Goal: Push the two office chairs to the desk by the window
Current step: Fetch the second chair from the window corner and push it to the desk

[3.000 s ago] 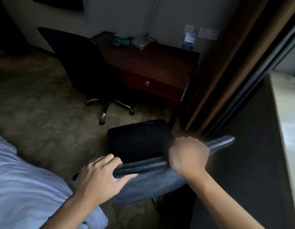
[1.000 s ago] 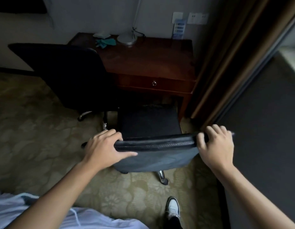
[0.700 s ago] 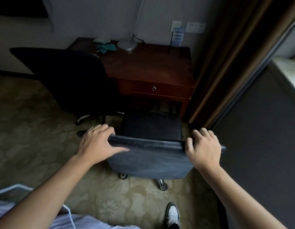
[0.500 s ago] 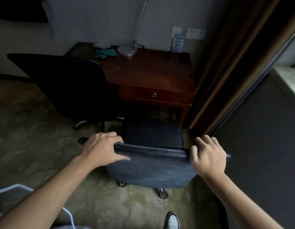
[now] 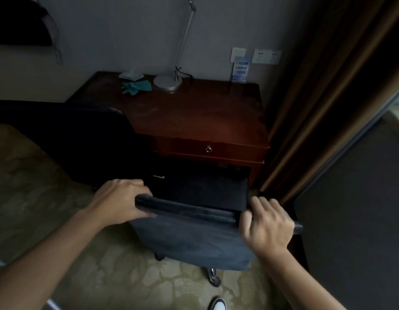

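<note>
A dark office chair [image 5: 194, 240] stands in front of me with its seat partly under the red-brown desk [image 5: 194, 117]. My left hand [image 5: 120, 204] grips the left end of its backrest top, and my right hand [image 5: 267, 227] grips the right end. A second dark office chair [image 5: 66, 139] stands to the left, its backrest against the desk's left front. The near chair's casters show on the carpet below the backrest.
On the desk stand a lamp base [image 5: 167, 82], teal cloths [image 5: 136, 86] and a small blue card [image 5: 239, 70]. Brown curtains [image 5: 323, 97] hang at the right beside a dark panel [image 5: 355, 209]. Patterned carpet covers the floor; my shoe [image 5: 217, 304] is at the bottom.
The near chair has rolled forward and its seat has gone under the desk front. Both hands stayed on the backrest top, and the view has moved closer to the desk.
</note>
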